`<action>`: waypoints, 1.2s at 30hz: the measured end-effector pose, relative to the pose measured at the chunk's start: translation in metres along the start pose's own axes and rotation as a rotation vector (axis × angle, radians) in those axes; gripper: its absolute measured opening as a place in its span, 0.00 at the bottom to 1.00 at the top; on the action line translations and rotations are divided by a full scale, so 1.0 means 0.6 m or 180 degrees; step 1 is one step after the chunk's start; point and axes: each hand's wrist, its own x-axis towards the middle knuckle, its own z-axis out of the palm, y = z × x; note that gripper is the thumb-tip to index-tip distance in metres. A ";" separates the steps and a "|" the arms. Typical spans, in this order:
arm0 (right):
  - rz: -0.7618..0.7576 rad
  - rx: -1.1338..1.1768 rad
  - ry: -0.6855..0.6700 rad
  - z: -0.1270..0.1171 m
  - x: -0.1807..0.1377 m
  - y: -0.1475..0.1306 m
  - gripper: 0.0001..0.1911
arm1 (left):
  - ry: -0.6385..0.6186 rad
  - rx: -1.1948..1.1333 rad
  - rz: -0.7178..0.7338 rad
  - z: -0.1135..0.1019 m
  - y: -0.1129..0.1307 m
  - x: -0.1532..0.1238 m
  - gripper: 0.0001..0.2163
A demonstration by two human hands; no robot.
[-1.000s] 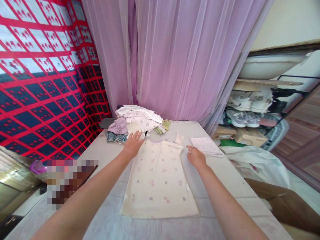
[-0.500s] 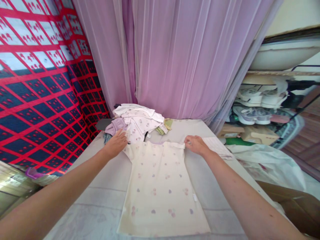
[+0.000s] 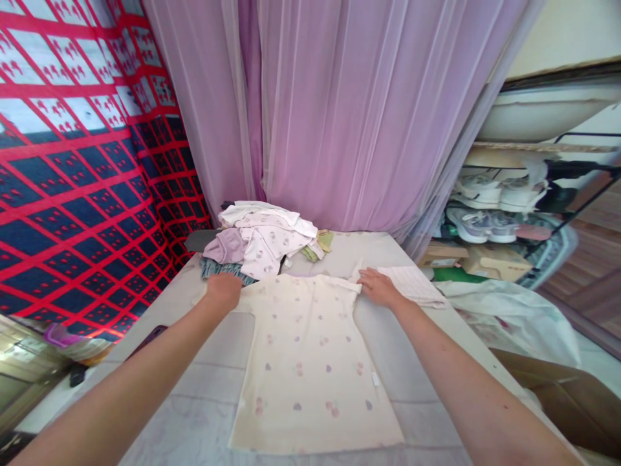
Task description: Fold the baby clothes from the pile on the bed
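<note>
A cream shirt (image 3: 310, 362) printed with cherries and hearts lies flat on the sheet, its neckline toward the far side. My left hand (image 3: 224, 291) is closed over its left sleeve, which stretches out sideways; the fingertips are hidden behind the hand. At the shirt's right shoulder, my right hand (image 3: 379, 287) has its fingers closed on the sleeve edge, and a bit of pale cloth sticks up just beyond it. A small white tag shows on the shirt's right side seam.
Behind the left hand is a heap of clothes (image 3: 272, 236). A folded striped white cloth (image 3: 412, 286) lies right of my right hand. Purple curtains (image 3: 339, 116) hang at the back. A rack with shoes (image 3: 480, 223) and a brown box (image 3: 557, 401) stand at the right.
My left hand has moved left and slightly down, and the left sleeve now lies stretched outward. My right hand stays at the right shoulder, where cloth now sticks up behind it.
</note>
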 end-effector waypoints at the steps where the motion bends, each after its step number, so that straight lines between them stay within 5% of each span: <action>1: -0.0011 0.0035 0.0025 0.002 0.004 0.001 0.20 | 0.0030 -0.0015 0.0060 -0.001 0.009 0.002 0.06; 8: 0.0176 -0.0078 -0.0181 0.001 0.001 0.010 0.31 | -0.0037 -0.0292 0.0226 0.025 0.035 0.010 0.11; 13: 0.0120 -0.0067 0.0171 -0.007 0.011 -0.002 0.16 | -0.0017 -0.0351 0.0218 0.030 0.029 0.002 0.09; 20: 0.0514 -0.0098 0.0398 -0.090 -0.006 0.015 0.19 | -0.0119 -0.0353 0.0149 0.036 0.027 -0.006 0.09; 25: 0.1398 -0.0485 -0.0369 -0.143 -0.038 0.041 0.18 | -0.0125 -0.0310 0.0151 0.050 0.031 -0.002 0.10; 30: 0.1616 -0.0578 -0.0302 -0.116 -0.057 0.027 0.17 | -0.0235 -0.0379 0.0100 0.053 0.031 0.002 0.15; 36: 0.0698 0.0147 0.0145 -0.040 -0.022 -0.043 0.20 | -0.0392 -0.0863 -0.0288 0.057 0.035 0.016 0.22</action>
